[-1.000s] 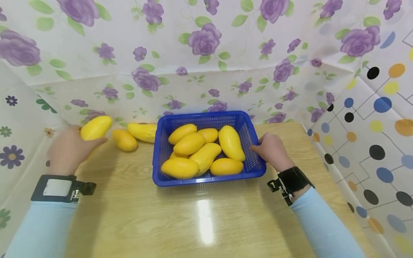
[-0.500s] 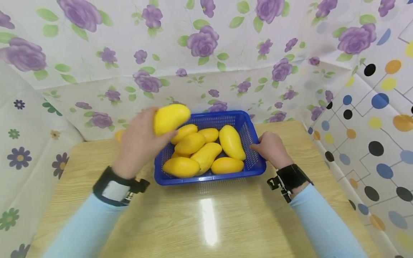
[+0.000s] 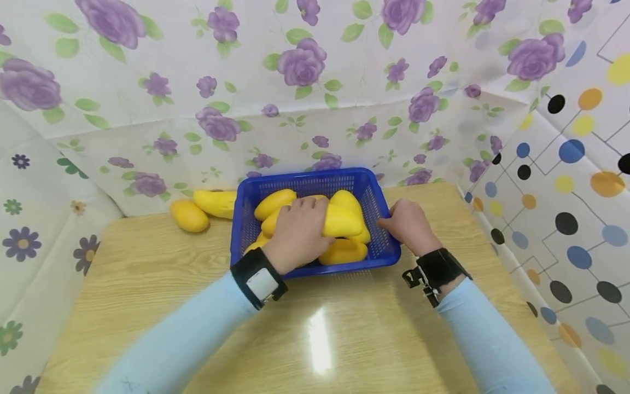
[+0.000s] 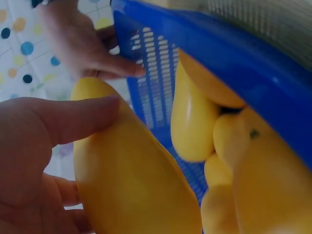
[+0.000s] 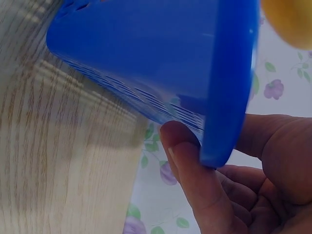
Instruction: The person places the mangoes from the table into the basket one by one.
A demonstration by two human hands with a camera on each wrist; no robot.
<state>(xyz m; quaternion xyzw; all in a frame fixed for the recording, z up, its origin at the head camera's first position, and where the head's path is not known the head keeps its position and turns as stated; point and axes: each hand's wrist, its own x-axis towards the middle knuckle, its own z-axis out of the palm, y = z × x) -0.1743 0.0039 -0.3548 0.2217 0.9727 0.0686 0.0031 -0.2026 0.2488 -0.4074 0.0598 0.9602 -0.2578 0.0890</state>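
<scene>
Left hand [image 3: 295, 232] grasping a mango [image 3: 342, 221], low over the other mangoes (piled yellow) inside the blue basket [image 3: 381, 210]. Right hand [image 3: 408, 224] gripping the basket's right rim on the surface [image 3: 315, 339].

I worked in a makeshift booth. Flowered sheets [image 3: 315, 71] and a dotted one [image 3: 566, 180] walled my wooden table [image 3: 162, 273]

bright overhead light | table [image 3: 315, 339] glare | wrist views blurred
</scene>
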